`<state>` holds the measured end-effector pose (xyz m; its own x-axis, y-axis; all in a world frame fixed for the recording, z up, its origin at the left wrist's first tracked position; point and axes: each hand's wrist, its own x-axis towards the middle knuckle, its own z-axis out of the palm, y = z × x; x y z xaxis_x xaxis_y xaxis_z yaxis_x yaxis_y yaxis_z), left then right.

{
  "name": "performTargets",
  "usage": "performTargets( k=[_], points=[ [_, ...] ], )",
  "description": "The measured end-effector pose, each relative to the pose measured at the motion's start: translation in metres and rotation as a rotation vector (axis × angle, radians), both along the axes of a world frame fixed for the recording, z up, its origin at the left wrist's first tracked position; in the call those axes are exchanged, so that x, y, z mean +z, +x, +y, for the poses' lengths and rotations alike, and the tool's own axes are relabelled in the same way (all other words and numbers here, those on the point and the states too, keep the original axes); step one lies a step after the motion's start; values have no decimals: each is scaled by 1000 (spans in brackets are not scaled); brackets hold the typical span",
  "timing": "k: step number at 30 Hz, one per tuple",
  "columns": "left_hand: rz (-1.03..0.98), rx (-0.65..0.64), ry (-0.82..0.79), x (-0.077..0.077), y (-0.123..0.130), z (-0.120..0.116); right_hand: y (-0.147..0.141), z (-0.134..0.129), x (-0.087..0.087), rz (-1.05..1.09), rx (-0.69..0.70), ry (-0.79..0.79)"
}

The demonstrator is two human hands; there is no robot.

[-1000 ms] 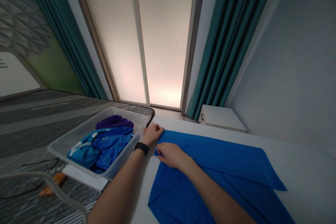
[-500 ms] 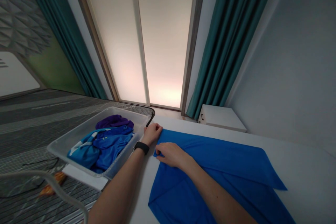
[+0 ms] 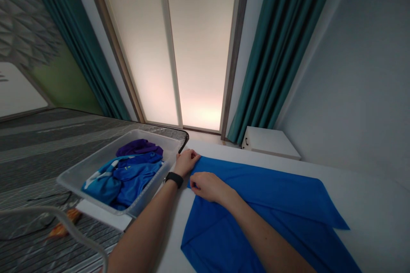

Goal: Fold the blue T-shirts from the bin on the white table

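Room type: domestic interior, apparently a bedroom.
Sliding door (image 3: 201, 51): landmark; frosted, glowing panels in a wood-toned frame (image 3: 235, 51).
Curtains (image 3: 275, 47): long teal drapes, one hung to each side of the sliding door.
Cabinet (image 3: 270, 142): low, white, with a dark handle (image 3: 246, 141); right of the sliding door's foot.
Bed-like surface (image 3: 35, 143): grey, striped, dark-edged; left of and nearer than the sliding door.
Tub (image 3: 85, 163): translucent, holding blue and purple garments (image 3: 137, 179); in front of the sliding door, to the left.
Counter (image 3: 374, 204): white, carrying spread blue fabric (image 3: 272, 185); in front of the sliding door.
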<state>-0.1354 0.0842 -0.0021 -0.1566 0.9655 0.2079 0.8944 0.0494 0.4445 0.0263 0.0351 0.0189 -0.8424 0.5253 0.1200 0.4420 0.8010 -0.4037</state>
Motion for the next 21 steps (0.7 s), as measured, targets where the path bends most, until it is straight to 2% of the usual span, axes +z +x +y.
performTargets(
  k=[7,13,16,21],
  points=[
    [8,4,-9,-1,0,-1,4,4,3,39,-22,-73],
    [13,10,-22,-1,-1,0,14,12,8,9,-236,152],
    [19,12,-18,0,-1,0,16,12,0,-63,-314,166],
    [38,11,0,1,1,-3,13,10,-20,-154,-347,15]
  ],
)
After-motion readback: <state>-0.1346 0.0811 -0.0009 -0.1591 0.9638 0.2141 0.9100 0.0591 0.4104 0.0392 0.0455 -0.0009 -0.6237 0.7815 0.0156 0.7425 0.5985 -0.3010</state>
